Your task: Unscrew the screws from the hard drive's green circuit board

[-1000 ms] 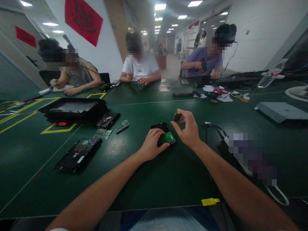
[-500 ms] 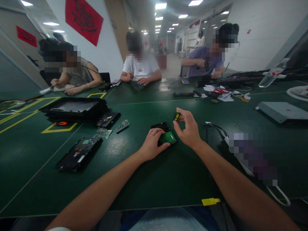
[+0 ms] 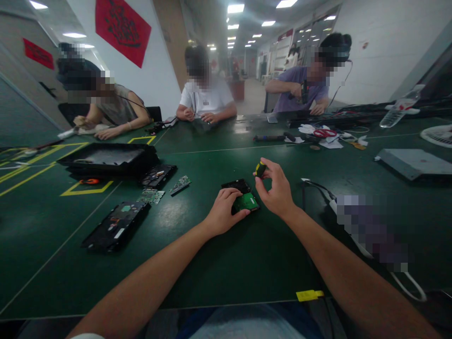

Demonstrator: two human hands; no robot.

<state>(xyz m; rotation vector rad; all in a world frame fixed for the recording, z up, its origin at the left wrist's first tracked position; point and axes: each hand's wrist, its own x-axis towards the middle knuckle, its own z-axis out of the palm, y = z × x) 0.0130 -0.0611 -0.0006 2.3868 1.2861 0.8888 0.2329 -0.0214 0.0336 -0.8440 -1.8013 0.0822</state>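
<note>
On the green table in front of me lies a hard drive with a green circuit board, its black part showing at the far end. My left hand is closed around its near left side, fingers over the top and thumb along the near edge. Above the drive's right side, my right hand pinches a short yellow-and-black screwdriver by its handle. The shaft and tip of the screwdriver cannot be made out.
Left lie black casings, loose circuit boards and a black tray. Right are a blurred-out item on a white strip, a grey metal box and a plastic bottle. Several people work across the table.
The screwdriver has turned slightly in my right fingers, showing more of its yellow handle. My left hand and the hard drive stay in place.
</note>
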